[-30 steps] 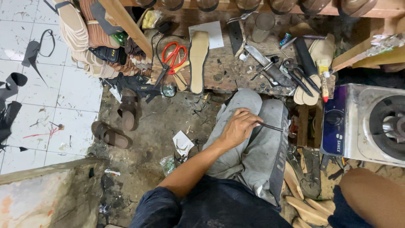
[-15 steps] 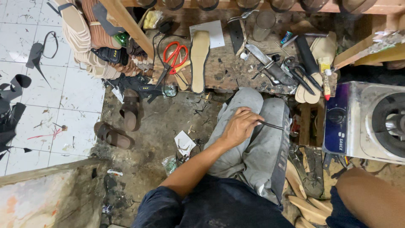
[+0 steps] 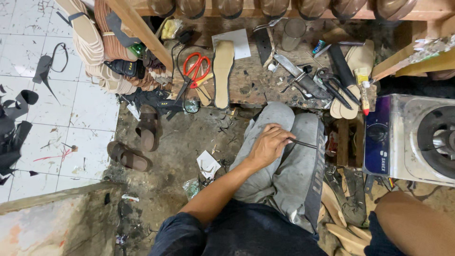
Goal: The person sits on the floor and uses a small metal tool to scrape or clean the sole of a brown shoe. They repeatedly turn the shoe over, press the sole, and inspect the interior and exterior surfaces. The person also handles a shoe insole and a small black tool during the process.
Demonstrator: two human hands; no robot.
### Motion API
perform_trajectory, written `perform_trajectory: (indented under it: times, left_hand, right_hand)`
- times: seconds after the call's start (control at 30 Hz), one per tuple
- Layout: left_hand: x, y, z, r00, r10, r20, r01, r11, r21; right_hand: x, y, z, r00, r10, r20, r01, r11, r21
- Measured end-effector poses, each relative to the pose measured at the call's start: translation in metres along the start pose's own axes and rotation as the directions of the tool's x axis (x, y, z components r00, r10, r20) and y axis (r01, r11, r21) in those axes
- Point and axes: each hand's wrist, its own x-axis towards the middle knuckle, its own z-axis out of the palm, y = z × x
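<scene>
A seated person's left hand rests over grey-trousered knees, fingers pinched on a thin dark tool that points right toward the stove. The right hand is out of view. Just ahead, the workbench edge is crowded with red scissors, an insole and pliers. Open dirt floor lies to the left, near two brown sandals.
</scene>
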Motion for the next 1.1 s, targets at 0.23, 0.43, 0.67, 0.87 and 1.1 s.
perform_trajectory:
  times: [0.23,0.43,0.67,0.87,1.1]
  left_hand:
    - [0.0,0.004,0.0,1.0,-0.011,0.018,0.011,1.0,0.017]
    - [0.0,0.005,-0.003,1.0,-0.002,0.03,0.002,1.0,-0.002]
    - [0.0,0.003,0.003,1.0,0.018,0.015,-0.018,1.0,0.022]
    - [-0.006,0.0,0.01,0.999,0.022,0.026,-0.023,1.0,0.01]
    - [-0.013,-0.002,0.013,0.999,0.011,-0.039,-0.01,1.0,0.005]
  right_hand:
    - [-0.017,0.0,-0.014,0.996,0.047,-0.07,-0.046,0.999,0.015]
    - [-0.104,0.052,0.024,0.628,0.726,-0.281,-0.769,0.633,-0.084]
    - [-0.17,0.049,0.041,0.357,0.928,-0.112,-0.929,0.339,-0.152]
    - [-0.13,0.043,0.053,0.54,0.839,0.07,-0.756,0.52,-0.398]
    - [-0.108,0.039,0.067,0.563,0.808,0.174,-0.677,0.572,-0.462]
